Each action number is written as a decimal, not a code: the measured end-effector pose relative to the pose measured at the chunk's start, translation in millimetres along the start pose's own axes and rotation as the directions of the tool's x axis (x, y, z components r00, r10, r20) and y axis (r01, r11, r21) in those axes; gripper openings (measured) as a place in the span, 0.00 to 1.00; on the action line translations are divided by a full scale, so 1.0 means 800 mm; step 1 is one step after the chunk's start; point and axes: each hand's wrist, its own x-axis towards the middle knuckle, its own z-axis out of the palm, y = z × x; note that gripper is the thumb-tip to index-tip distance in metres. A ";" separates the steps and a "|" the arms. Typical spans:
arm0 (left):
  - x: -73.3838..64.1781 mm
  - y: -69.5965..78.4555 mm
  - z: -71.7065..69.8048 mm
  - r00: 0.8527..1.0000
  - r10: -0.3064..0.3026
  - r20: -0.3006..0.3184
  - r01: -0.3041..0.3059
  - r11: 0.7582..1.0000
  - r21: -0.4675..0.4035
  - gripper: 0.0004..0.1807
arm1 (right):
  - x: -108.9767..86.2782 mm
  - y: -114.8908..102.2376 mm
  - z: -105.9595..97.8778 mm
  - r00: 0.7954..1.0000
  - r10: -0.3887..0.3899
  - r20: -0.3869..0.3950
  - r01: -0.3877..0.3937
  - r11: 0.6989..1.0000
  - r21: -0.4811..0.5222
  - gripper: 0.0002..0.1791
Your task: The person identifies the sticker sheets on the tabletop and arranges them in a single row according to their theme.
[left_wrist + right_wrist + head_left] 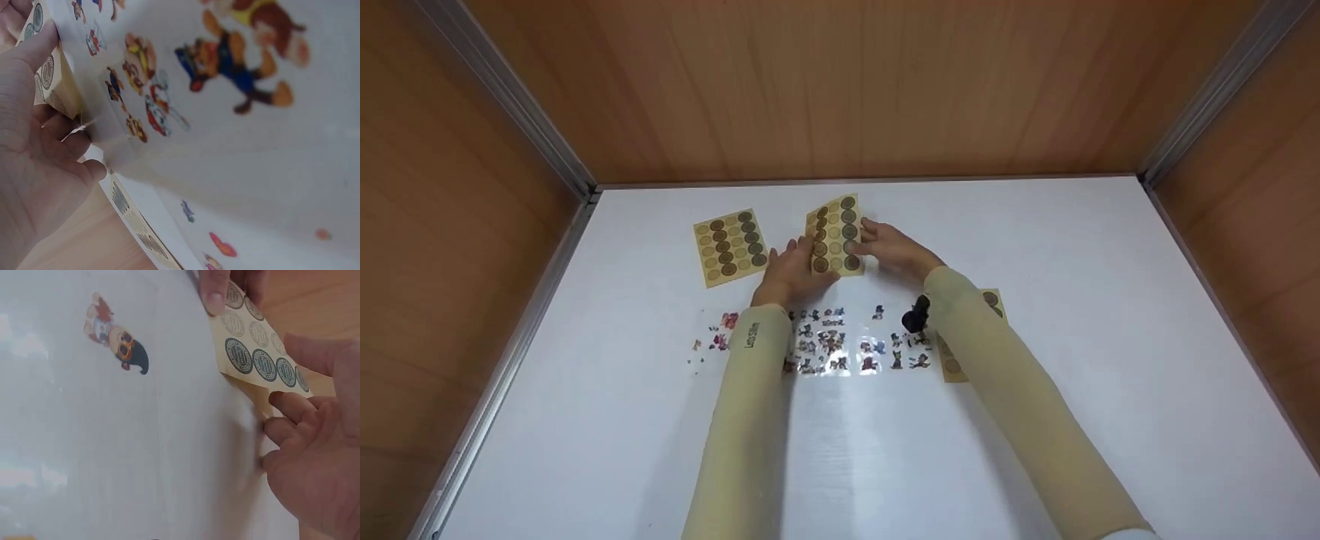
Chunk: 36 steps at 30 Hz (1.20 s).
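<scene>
A tan sheet of round stickers, in dark, brown and pale rows, is raised off the white table between both hands. My left hand grips its left and near edge, thumb on the face and fingers beneath, as the left wrist view shows. At its right edge is my right hand. The right thumb lies over the printed side, with the other fingers bent under the edge. Nearer to me, cartoon character stickers on a glossy clear sheet lie below the hands, partly hidden by the left forearm.
A second tan sticker sheet lies flat left of the left hand. Another tan sheet is partly covered by the right forearm. Small colourful stickers lie left of the left sleeve. Wood-grain panels wall the white table.
</scene>
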 end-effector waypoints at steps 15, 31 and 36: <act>-0.005 0.002 -0.014 0.988 0.094 0.125 -0.117 0.974 0.195 0.45 | 0.016 -0.014 0.010 0.981 0.088 -0.171 0.017 0.845 0.535 0.27; -0.011 0.004 -0.026 0.971 0.097 0.217 -0.150 0.958 0.244 0.43 | 0.007 -0.020 -0.003 0.952 0.220 -0.211 -0.110 0.894 0.435 0.28; -0.010 0.002 -0.021 0.975 0.087 0.206 -0.130 0.970 0.204 0.42 | 0.004 -0.019 -0.005 0.942 0.246 -0.227 -0.132 0.896 0.425 0.28</act>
